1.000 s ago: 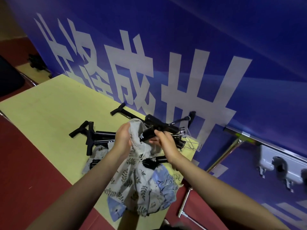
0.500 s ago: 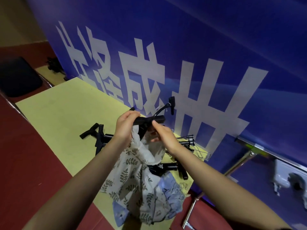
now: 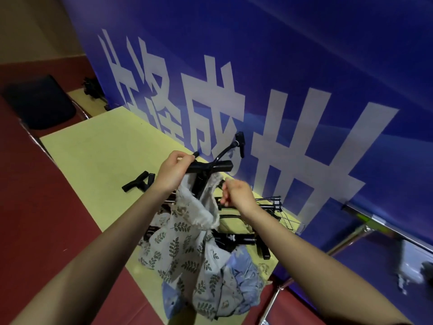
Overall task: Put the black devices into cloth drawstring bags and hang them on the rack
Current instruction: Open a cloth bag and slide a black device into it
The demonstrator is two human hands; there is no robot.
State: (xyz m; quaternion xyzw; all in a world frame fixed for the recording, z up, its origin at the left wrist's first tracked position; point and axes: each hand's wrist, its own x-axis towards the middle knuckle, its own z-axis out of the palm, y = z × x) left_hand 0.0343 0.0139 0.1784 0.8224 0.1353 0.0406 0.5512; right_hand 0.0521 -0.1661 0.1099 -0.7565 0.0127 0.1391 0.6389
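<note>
One black T-shaped plastic device [image 3: 212,166] is part-way into a pale cloth drawstring bag with a green leaf print [image 3: 187,231]. Its stem runs down through the bag's open mouth; the crossbar and a curved black arm ending in a small block are above the cloth. Judged: bagging of this unit begun, not finished, cord not yet drawn.

Left hand [image 3: 172,173] grasps the left end of the crossbar, fingers curled round it, with the near edge of the bag mouth bunched below it. Right hand [image 3: 236,192] is at the far edge of the bag mouth, fingers curled; whether it pinches cloth or cord I cannot tell, the frame is blurred there.

Orientation: crossbar roughly level, long axis left to right, slightly raised toward the right. Stem points down into the bag. Curved arm rises up and to the right, toward the blue banner with white characters [image 3: 304,78].

Left to do, as far as visible: several more black devices [image 3: 140,182] lie loose on the pale yellow surface [image 3: 98,160], unbagged. Blue patterned cloth bags [image 3: 243,273] lie heaped at the near edge, apparently unfilled. A metal rack rail [image 3: 386,221] shows lower right; no bag is seen hanging there, though that corner is smeared.
</note>
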